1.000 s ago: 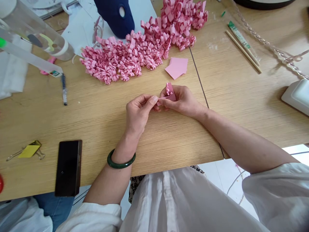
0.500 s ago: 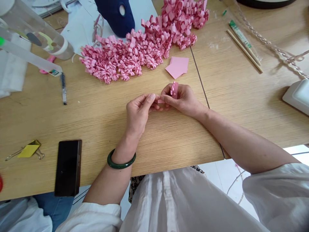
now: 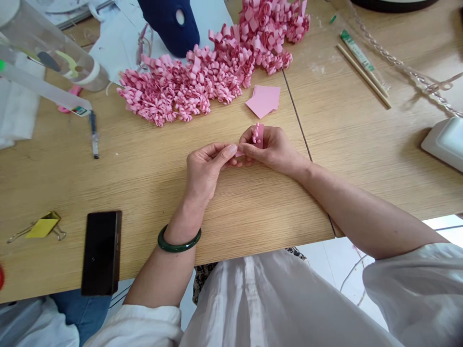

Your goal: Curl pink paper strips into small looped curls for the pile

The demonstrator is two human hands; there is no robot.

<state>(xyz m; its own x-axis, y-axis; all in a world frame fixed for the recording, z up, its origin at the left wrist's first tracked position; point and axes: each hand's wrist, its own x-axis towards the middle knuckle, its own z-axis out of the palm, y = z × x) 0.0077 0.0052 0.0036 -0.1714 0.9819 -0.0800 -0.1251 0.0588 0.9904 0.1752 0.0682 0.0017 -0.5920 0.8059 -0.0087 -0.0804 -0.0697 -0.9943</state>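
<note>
Carefully now, your biggest risk sits between your fingertips. Your right hand (image 3: 272, 148) has a part-curled pink paper strip (image 3: 260, 136) pinched between thumb and bent fingers, its little curls (image 3: 256, 133) standing beside its flat part. Your left hand (image 3: 207, 166) is pinched closed at the paper's left end; the fingertips hide how much they have caught. The strip is held above the bench (image 3: 144, 178), just nearer you than the pink paper sheets (image 3: 265, 100). Pull the two pinches apart too hard and thin paper could tear; squeeze the right grip deeper and the curls might flatten. Loosen both together and the strip could drop. Reaching forward carelessly might scatter those sheets, which nothing appears to weigh down, or crush loops in the heap of curled pink paper (image 3: 188, 79) beyond. Your left sleeve (image 3: 144, 324) matters too: the smartphone (image 3: 101, 253) seems to jut past the bench's front edge, so a wide elbow swing could tip it off.
</note>
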